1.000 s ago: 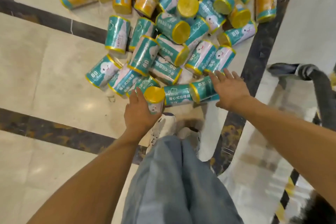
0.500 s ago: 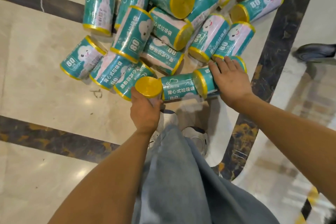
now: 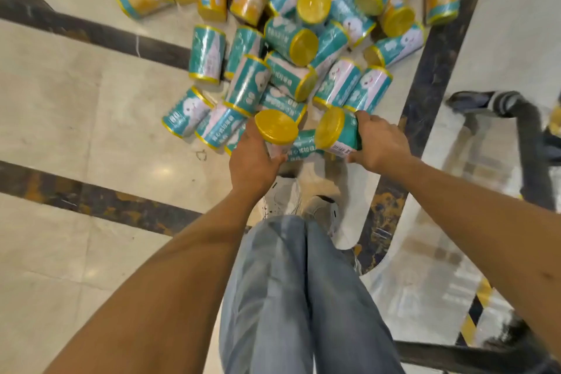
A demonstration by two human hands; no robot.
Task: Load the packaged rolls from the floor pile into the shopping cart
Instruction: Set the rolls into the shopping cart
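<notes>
Roll pile (image 3: pixel 249 82) edge; left hand (image 3: pixel 252 164) grips left roll (image 3: pixel 276 127), right hand (image 3: pixel 379 143) right roll (image 3: pixel 334 130)

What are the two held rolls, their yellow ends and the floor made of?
Left roll in left hand, right roll in right hand: probably glossy printed plastic film, given the sheen. Yellow ends: smooth, likely plastic caps or film. Floor: polished stone or tile; glare, veined dark bands.

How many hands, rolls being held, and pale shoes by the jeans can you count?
Hands: 2, left hand and right hand
Held rolls: 2, left roll and right roll, one gripped in each hand
Pale shoes: 2
Total: 6
</notes>
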